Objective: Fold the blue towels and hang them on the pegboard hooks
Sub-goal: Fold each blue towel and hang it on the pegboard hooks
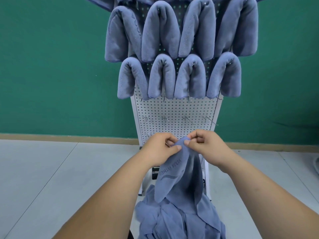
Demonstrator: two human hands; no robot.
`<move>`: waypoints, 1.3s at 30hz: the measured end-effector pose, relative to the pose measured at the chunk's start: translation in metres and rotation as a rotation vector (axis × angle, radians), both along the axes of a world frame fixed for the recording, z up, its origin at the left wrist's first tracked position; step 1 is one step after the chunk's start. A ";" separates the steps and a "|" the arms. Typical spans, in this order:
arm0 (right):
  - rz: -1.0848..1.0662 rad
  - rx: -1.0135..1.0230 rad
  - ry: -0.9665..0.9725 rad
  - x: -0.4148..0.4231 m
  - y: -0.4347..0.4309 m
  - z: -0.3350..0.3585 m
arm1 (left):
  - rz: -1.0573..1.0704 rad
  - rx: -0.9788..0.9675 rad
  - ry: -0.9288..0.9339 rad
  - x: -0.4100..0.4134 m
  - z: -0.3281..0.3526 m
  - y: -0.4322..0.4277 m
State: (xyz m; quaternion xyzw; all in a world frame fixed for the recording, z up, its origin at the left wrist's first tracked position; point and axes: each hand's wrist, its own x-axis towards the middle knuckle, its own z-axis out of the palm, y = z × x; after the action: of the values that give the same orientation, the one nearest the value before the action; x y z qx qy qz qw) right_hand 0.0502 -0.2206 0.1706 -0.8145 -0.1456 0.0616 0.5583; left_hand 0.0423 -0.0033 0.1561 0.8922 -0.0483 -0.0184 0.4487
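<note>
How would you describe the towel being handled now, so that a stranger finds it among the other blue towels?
Find the white pegboard before the green wall, its upper rows full of folded towels. Below its bare hooks, the left hand and right hand pinch one towel by its top. Only this one hangs loose from the hands, above the loose heap, showing printed lettering.

Single head-worn wide-angle view, close in front of the white pegboard [174, 109], facing it squarely and tilted down, pegboard centred and cut off at the top edge, green wall [51, 66] behind it, floor [51, 169] at its foot, left hand [158, 149] and right hand [207, 145] nearest the lens, before its lower part
</note>
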 end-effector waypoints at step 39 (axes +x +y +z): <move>-0.048 -0.481 -0.016 0.020 -0.098 0.003 | 0.518 0.211 -0.248 0.013 0.007 0.081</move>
State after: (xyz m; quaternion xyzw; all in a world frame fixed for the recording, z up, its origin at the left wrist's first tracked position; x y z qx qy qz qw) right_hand 0.0706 -0.3184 0.1731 -0.9277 -0.1119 0.0749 0.3483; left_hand 0.0556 0.0775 0.1627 0.9121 0.1282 0.2008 0.3337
